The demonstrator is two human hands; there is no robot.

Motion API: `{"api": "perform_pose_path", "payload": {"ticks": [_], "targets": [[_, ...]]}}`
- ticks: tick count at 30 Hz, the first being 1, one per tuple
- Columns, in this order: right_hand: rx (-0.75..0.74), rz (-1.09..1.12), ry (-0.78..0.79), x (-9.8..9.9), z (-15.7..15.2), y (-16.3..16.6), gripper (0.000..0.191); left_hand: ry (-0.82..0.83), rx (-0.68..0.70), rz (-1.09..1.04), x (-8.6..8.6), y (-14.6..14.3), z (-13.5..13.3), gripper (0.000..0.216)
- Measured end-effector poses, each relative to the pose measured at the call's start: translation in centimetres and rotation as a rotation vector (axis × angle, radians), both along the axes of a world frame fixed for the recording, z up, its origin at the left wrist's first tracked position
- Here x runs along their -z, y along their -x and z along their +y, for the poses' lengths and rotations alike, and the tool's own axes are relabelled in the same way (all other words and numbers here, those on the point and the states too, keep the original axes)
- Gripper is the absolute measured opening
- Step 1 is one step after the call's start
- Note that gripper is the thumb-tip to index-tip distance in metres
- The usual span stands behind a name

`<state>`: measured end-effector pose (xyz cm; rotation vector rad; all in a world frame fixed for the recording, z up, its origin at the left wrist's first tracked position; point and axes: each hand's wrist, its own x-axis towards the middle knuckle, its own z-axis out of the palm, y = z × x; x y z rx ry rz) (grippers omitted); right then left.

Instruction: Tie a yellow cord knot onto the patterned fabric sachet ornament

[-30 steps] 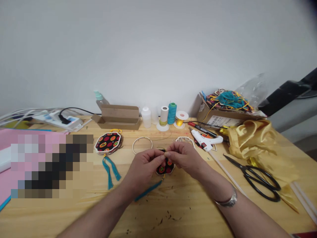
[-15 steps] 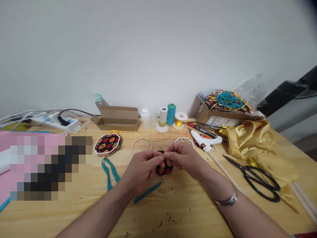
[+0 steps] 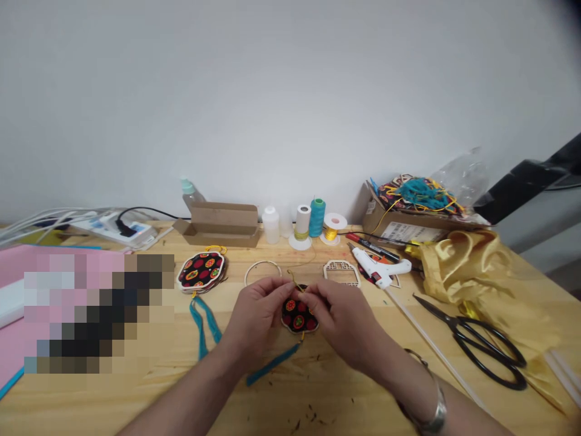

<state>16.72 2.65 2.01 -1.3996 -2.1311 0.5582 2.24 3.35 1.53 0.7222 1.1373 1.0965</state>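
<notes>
Nearest, to the lower right of the patterned pendant [image 3: 298,318], a metal bracelet [image 3: 439,415] is worn on the right wrist; more of its loop is exposed than a second ago. A teal tassel [image 3: 273,364] is laid on the table [image 3: 181,399], toward the near left of the pendant. The pendant itself is flanked by the two hands, and more of its black, flowered face is uncovered than in the earlier frames, where it was largely hidden behind the fingers.

At its far edge, a thin yellow cord [image 3: 295,279] is pinched by the left hand [image 3: 256,312] and the right hand [image 3: 347,318], thumb closed to forefinger on each; how the cord is passed between them is too small to be told. A curl of it is now seen standing above the fingertips.

Well to the right of the pendant, black scissors [image 3: 490,351] are left lying as before. Just beyond the pendant, a pale ring [image 3: 263,262] is partly covered by the left hand on the left, and a lattice frame [image 3: 341,264], shown more fully than earlier, is placed on the right. Farthest beyond it, a teal spool [image 3: 317,219] is stood, unmoved.
</notes>
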Motion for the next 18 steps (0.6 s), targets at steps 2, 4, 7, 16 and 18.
{"api": "perform_pose_path", "payload": {"ticks": [2, 4, 7, 16, 18], "targets": [[-0.048, -0.090, -0.123, 0.3, -0.7, 0.5, 0.024, 0.008, -0.002, -0.042, 0.3, 0.0, 0.0, 0.013], [-0.116, -0.188, -0.283, 1.1, -1.3, 0.9, 0.019, 0.023, -0.006, -0.076, 0.6, 0.0, 0.0, 0.012], [-0.218, -0.361, -0.467, 2.3, -1.7, 1.3, 0.016, 0.062, -0.011, -0.137, 1.1, 0.2, 0.1, 0.011], [-0.299, -0.165, -0.393, 0.8, -1.0, 0.8, 0.016, 0.046, 0.044, -0.231, 1.6, 0.5, 0.2, 0.011], [-0.128, 0.084, -0.258, 0.6, -0.2, 0.4, 0.018, 0.036, 0.025, -0.203, 1.5, 0.4, 0.2, 0.011]]}}
